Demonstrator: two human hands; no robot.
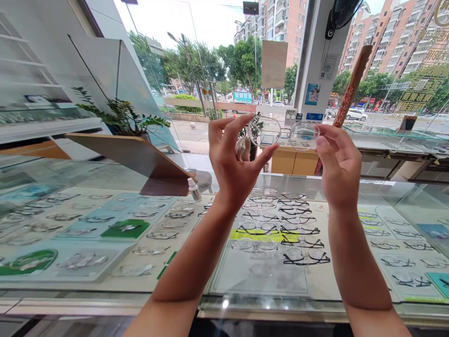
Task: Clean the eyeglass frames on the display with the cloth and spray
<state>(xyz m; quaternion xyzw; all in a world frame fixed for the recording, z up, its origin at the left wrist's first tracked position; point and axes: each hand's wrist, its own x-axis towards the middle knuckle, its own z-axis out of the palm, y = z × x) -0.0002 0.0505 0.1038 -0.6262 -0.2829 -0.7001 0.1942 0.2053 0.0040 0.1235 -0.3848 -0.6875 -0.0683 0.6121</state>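
A pair of clear-rimmed eyeglasses (290,135) is raised in front of me against the shop window. My right hand (337,161) pinches it at the right end between thumb and fingers. Around the left lens, the thumb and index finger of my left hand (233,157) are spread, their tips at its rim; whether they press on it I cannot tell. A crumpled pale cloth (243,150) is tucked in my left palm under the curled fingers. Below my hands is a glass display counter (259,281) with rows of eyeglass frames (296,231).
A small white spray bottle (194,190) stands on the counter left of my forearm. Behind it a wooden board (140,154) slants near a potted plant (126,117). Farther back are another glass case (382,140), a pillar with a fan (338,16), and the street outside.
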